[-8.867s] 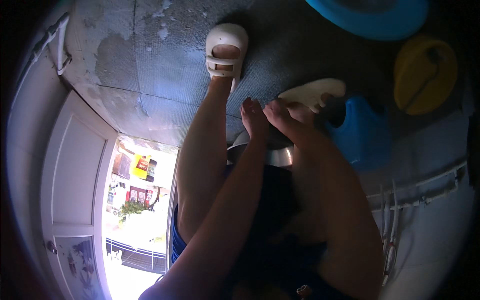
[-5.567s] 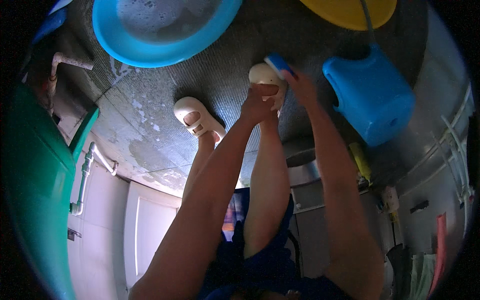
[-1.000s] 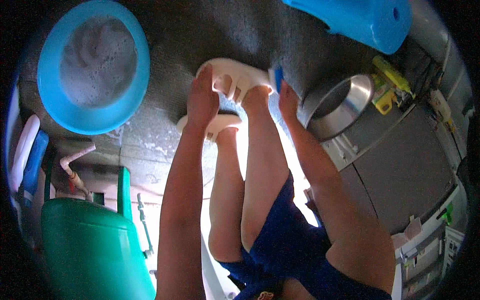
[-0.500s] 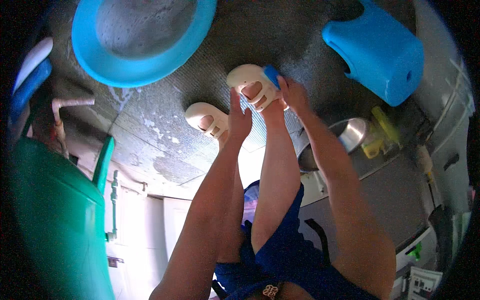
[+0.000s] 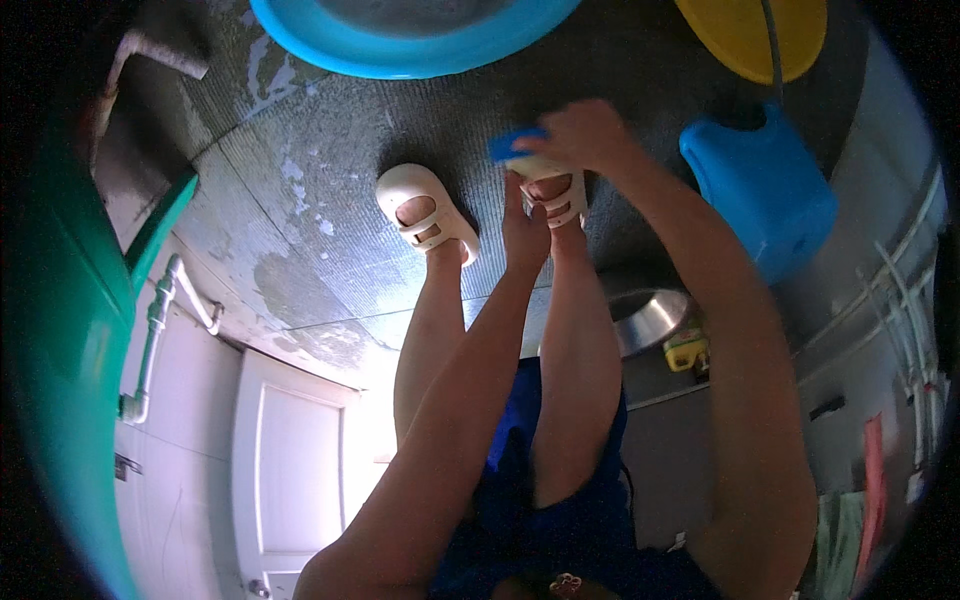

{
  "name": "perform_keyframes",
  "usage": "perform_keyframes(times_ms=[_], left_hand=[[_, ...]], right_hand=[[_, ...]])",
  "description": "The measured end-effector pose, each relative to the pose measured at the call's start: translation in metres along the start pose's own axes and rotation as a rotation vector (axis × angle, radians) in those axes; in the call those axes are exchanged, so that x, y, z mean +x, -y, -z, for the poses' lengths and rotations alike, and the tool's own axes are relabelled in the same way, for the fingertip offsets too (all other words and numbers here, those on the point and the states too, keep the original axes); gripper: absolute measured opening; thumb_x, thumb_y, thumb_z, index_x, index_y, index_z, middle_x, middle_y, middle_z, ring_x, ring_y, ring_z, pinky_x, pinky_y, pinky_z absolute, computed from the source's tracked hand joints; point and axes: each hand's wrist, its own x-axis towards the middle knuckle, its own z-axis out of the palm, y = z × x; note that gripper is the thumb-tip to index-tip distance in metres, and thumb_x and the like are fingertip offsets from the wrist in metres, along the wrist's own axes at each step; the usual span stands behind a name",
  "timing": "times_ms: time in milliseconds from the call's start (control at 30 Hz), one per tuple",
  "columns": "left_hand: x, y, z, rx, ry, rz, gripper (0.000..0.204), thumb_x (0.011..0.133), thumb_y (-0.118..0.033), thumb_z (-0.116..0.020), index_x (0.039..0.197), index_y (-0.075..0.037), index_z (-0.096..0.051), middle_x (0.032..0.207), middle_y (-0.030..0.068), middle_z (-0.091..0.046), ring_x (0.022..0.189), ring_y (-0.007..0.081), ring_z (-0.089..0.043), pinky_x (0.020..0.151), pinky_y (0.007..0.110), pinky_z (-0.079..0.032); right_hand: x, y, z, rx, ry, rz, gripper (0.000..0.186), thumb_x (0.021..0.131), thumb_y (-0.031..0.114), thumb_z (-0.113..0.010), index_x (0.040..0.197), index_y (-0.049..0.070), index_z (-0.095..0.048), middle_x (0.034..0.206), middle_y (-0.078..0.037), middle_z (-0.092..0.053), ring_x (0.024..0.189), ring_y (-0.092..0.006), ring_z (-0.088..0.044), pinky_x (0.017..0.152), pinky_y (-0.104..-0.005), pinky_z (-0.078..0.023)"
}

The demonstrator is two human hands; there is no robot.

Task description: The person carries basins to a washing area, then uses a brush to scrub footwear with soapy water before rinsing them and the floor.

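Note:
In my right hand (image 5: 585, 135) is a small blue brush-like block (image 5: 512, 145), too blurred to name surely. My fingers are closed on it at the toe of the cream clog (image 5: 568, 210) on my right foot. My left hand (image 5: 527, 230) grips that clog's left side, fingers along its edge and thumb by the straps. The toe is partly hidden by my right hand and the block. My left foot wears the matching cream clog (image 5: 408, 190), flat on the wet-looking floor, touched by neither hand.
A round blue basin (image 5: 400, 65) lies ahead, with a blue plastic stool (image 5: 765, 200) to the right and a yellow basin (image 5: 770, 60) beyond it. A metal bowl (image 5: 655, 318) stands by my right leg. A large green container (image 5: 70, 350) and a white door (image 5: 300, 470) are at left.
My right hand has swung the blue block from the right clog's right side across its toe to the left. My left hand stays at that clog. The view has shifted, bringing the yellow basin in.

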Motion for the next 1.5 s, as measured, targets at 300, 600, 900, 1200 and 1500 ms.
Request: perform_keyframes(times_ms=[300,600,900,1200,1500], left_hand=[[-0.003,0.003,0.003,0.048,0.139,0.007,0.057,0.078,-0.007,-0.042,0.130,-0.002,-0.020,0.134,0.0209,-0.020,0.124,0.0331,-0.021,0.100,0.035,-0.023],[-0.005,0.002,-0.014,-0.052,0.063,-0.011,0.059,0.079,-0.007,-0.043,0.131,-0.001,-0.016,0.135,0.0220,-0.016,0.123,0.0351,-0.020,0.099,0.036,-0.023],[-0.002,-0.001,-0.003,-0.091,0.154,0.048,0.056,0.083,-0.011,-0.042,0.132,-0.003,-0.016,0.136,0.0166,-0.018,0.127,0.0261,-0.016,0.102,0.032,-0.017],[-0.002,0.000,-0.002,-0.129,0.144,0.106,0.053,0.083,-0.009,-0.043,0.130,-0.001,-0.020,0.133,0.0182,-0.025,0.123,0.0259,-0.026,0.099,0.031,-0.024],[-0.003,0.012,-0.025,-0.163,0.043,0.050,0.053,0.078,-0.004,-0.042,0.128,0.000,-0.026,0.129,0.0232,-0.030,0.119,0.0341,-0.031,0.096,0.035,-0.030]], right_hand=[[-0.019,-0.058,-0.036,0.070,-0.192,-0.299,0.064,0.074,0.065,-0.037,0.078,0.006,-0.063,0.079,-0.016,-0.061,0.077,-0.0284,-0.059,0.066,-0.0390,-0.046],[0.021,0.018,0.007,-0.179,0.008,0.009,0.067,0.075,0.064,-0.036,0.074,0.004,-0.064,0.069,-0.015,-0.060,0.064,-0.0267,-0.060,0.061,-0.0387,-0.048],[0.011,-0.031,0.013,-0.021,0.131,-0.274,0.067,0.076,0.063,-0.036,0.071,0.003,-0.064,0.069,-0.015,-0.060,0.070,-0.0260,-0.060,0.065,-0.0386,-0.046],[0.006,-0.031,0.013,0.020,0.057,-0.190,0.066,0.077,0.063,-0.034,0.084,0.004,-0.063,0.083,-0.015,-0.061,0.077,-0.0303,-0.059,0.072,-0.0425,-0.045],[-0.026,-0.084,-0.175,1.349,-0.274,-0.980,0.063,0.080,0.062,-0.030,0.075,0.006,-0.058,0.055,-0.003,-0.048,0.049,-0.0196,-0.046,0.054,-0.0303,-0.040]])
